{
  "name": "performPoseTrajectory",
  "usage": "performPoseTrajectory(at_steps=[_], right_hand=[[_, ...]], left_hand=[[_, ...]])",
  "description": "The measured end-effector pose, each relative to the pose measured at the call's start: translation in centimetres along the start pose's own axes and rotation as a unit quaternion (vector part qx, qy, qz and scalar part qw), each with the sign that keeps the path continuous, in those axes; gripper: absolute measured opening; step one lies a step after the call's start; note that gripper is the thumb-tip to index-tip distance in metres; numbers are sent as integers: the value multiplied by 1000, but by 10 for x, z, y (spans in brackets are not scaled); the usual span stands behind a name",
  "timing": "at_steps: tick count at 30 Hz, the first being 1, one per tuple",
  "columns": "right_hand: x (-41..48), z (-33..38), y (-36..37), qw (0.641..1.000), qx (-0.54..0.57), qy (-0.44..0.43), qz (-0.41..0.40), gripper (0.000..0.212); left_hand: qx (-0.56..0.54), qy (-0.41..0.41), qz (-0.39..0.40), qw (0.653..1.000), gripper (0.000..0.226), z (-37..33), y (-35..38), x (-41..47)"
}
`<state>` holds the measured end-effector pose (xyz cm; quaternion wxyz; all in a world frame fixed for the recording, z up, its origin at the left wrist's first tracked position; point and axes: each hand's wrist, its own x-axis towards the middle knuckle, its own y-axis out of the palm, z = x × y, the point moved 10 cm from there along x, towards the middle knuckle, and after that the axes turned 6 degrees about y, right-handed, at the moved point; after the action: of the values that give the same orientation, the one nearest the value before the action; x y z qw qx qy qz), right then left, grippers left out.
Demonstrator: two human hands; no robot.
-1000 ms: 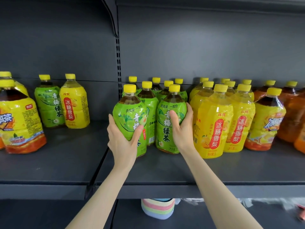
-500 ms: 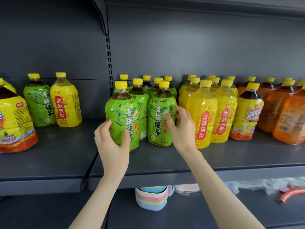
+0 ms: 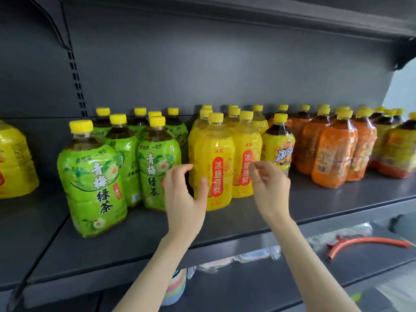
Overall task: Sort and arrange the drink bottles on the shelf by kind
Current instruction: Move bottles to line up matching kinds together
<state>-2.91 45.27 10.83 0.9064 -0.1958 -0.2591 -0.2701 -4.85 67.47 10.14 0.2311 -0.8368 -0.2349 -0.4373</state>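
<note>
Yellow-capped drink bottles stand in groups on the dark grey shelf [image 3: 225, 224]. Several green tea bottles [image 3: 94, 183] fill the left, yellow pear drink bottles [image 3: 213, 167] stand in the middle, and a yellow iced-tea bottle [image 3: 279, 147] stands beside several orange bottles [image 3: 333, 154] on the right. My left hand [image 3: 184, 197] hovers in front of the gap between the green and yellow bottles, fingers loosely curled, holding nothing. My right hand [image 3: 270, 185] hovers in front of the second yellow pear bottle, fingers relaxed and empty.
A yellow bottle [image 3: 13, 163] stands on the neighbouring shelf at far left. More yellow-labelled bottles [image 3: 398, 145] stand at far right. On the lower shelf lie an orange curved tool [image 3: 364, 242], clear plastic wrap and a striped pastel cup [image 3: 175, 287]. An upper shelf overhangs.
Both hands have let go of the two front green tea bottles and moved right, in front of the yellow pear bottles. The view has swung right and come closer to the shelf.
</note>
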Motion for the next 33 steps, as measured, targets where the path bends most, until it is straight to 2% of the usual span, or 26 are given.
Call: performPoseTrajectory(at_steps=[5, 8, 11, 15, 17, 20, 22, 27, 30, 33], right_hand=[[36, -42, -27, 999, 8, 11, 34, 11], [58, -63, -33, 998, 14, 3, 63, 13], [81, -76, -36, 998, 0, -18, 65, 33], [104, -94, -34, 997, 47, -1, 61, 67], [114, -103, -24, 993, 77, 17, 87, 84], [122, -115, -4, 973, 150, 68, 160, 95], [125, -121, 0, 966, 166, 88, 177, 94], [119, -120, -11, 969, 156, 75, 177, 86], [107, -123, -20, 967, 168, 91, 168, 90], [94, -120, -27, 960, 200, 100, 169, 78]], left_hand=[[71, -7, -55, 996, 74, -24, 57, 19], [144, -15, -107, 984, 86, -26, 71, 24], [190, -11, -140, 972, 85, -22, 75, 22], [233, 1, -156, 960, 84, -21, 76, 20], [243, 6, -161, 956, 84, -22, 76, 20], [247, 20, -162, 955, 83, -23, 76, 19], [244, 23, -164, 956, 83, -23, 76, 19], [251, 23, -173, 952, 81, -21, 75, 18], [249, 20, -174, 952, 81, -19, 75, 18], [233, 6, -157, 960, 84, -21, 75, 17]])
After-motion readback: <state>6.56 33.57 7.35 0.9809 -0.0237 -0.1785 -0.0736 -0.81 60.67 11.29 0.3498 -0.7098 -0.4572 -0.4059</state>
